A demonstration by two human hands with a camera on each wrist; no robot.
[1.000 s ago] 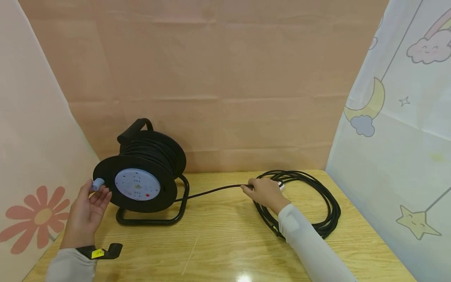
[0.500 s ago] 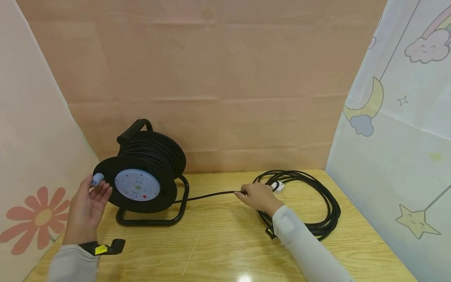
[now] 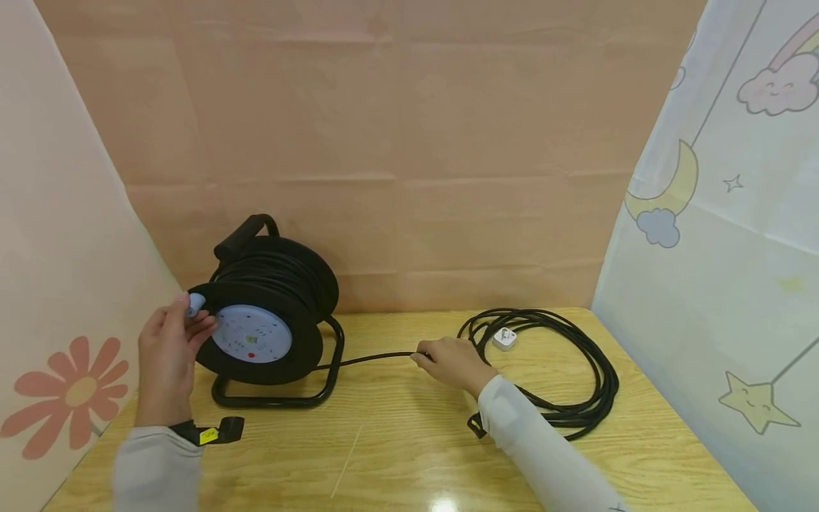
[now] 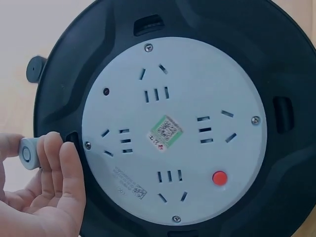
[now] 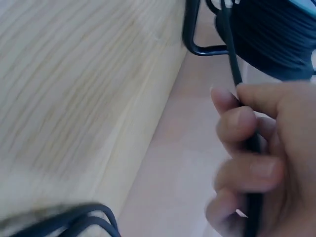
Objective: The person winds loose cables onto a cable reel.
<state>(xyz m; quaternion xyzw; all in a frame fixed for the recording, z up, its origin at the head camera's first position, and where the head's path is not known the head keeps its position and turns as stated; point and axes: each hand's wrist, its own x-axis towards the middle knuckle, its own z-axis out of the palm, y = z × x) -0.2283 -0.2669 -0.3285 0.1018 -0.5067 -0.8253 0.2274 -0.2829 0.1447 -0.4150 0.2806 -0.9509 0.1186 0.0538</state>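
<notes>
A black cable reel stands on its tube frame at the left of the table, cable wound round its drum. Its pale blue-grey socket panel has several outlets and a red button. At the rim, my left hand pinches the reel's grey crank knob between thumb and fingers. My right hand grips the black cable with curled fingers, between the reel and the loose coil. In the right wrist view the cable runs from the fingers towards the drum.
A loose coil of black cable lies on the right of the wooden table, with a white plug inside it. Printed cloth hangs at both sides, and a brown backdrop stands behind.
My left hand has turned the knob up and to the right along the reel's rim. My right hand has moved left towards the reel with the cable, uncovering the white plug.
</notes>
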